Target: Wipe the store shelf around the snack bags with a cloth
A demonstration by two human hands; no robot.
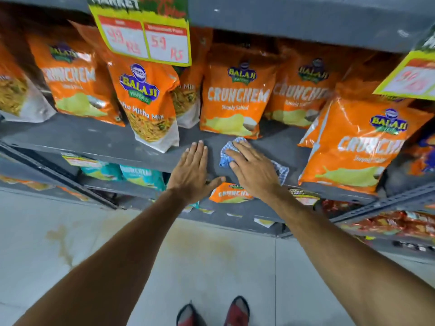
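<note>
Cloth (237, 149), blue-and-white checked and crumpled, lies on the grey shelf (94, 137) in front of the centre Crunchem bag (235, 100), its edges showing beyond the fingers and behind the wrist. The right hand (253, 167) presses flat on the cloth, fingers extended and spread, not clenched around it. The left hand (194, 171) lies palm-down on bare shelf just beside the cloth, fingers straight and together, thumb out along the front edge, grasping nothing. Orange snack bags stand along the shelf; a Mitha Mix bag (148, 109) leans forward left of the hands, and another Crunchem bag (353, 144) tilts on the right. A yellow price tag (146, 38) hangs above.
</note>
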